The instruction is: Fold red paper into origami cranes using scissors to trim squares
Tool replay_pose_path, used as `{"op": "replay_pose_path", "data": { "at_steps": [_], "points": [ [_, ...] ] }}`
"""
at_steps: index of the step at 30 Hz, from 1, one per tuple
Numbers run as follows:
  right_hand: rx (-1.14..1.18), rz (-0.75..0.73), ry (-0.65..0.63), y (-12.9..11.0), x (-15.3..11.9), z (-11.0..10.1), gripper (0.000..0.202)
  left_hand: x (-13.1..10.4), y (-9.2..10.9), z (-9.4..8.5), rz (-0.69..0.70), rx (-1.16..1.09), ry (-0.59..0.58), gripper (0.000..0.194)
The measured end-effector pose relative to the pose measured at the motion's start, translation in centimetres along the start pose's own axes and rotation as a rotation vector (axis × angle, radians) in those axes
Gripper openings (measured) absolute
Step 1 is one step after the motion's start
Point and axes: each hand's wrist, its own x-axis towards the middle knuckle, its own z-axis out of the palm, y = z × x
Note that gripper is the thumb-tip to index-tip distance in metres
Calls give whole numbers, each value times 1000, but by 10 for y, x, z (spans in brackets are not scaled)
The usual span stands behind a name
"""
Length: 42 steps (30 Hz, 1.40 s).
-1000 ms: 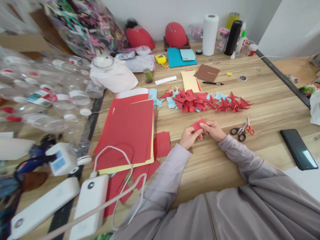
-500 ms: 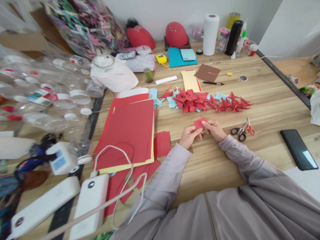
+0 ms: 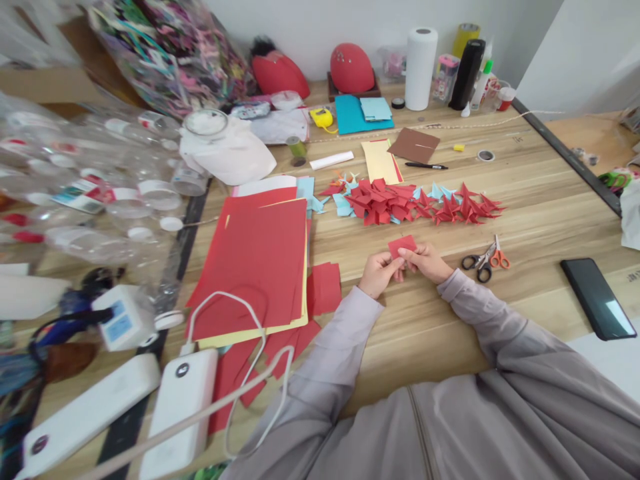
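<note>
A small red paper piece (image 3: 402, 245) is pinched between both hands above the table. My left hand (image 3: 379, 272) grips its lower left part with closed fingers. The fingers of my right hand (image 3: 429, 261) are closed on its right side, the thumb lying across its lower edge. Beyond the hands stretches a row of folded red paper shapes (image 3: 383, 202), with some light blue ones among them. Two pairs of scissors, black-handled (image 3: 484, 272) and orange-handled (image 3: 500, 259), lie right of my right hand.
Large red sheets (image 3: 260, 260) and small red squares (image 3: 325, 287) lie at the left, near a white power bank (image 3: 185, 407) with a looping cable. A phone (image 3: 597, 299) rests at the right. Plastic bottles (image 3: 90, 173) crowd the far left.
My right thumb has moved down and left along the red paper piece, and more of the paper's top face shows. My left hand has barely moved.
</note>
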Motion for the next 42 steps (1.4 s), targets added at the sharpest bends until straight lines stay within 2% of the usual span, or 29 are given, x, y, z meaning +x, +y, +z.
{"op": "replay_pose_path", "data": {
  "at_steps": [5, 11, 16, 23, 30, 42],
  "points": [
    [7, 33, 25, 1, 0, 0, 56, -1, 1, 1, 5, 56, 8, 45],
    [1, 32, 30, 0, 0, -1, 60, 0, -1, 0, 21, 4, 26, 46],
    [181, 38, 118, 3, 5, -4, 59, 1, -3, -3, 19, -118, 102, 44],
    [316, 80, 94, 7, 8, -5, 57, 1, -2, -1, 26, -130, 141, 42],
    [232, 33, 83, 1, 3, 0, 37, 0, -1, 3, 15, -48, 94, 39],
    [186, 30, 126, 1, 4, 0, 37, -1, -2, 4, -12, -43, 107, 33]
  ]
}}
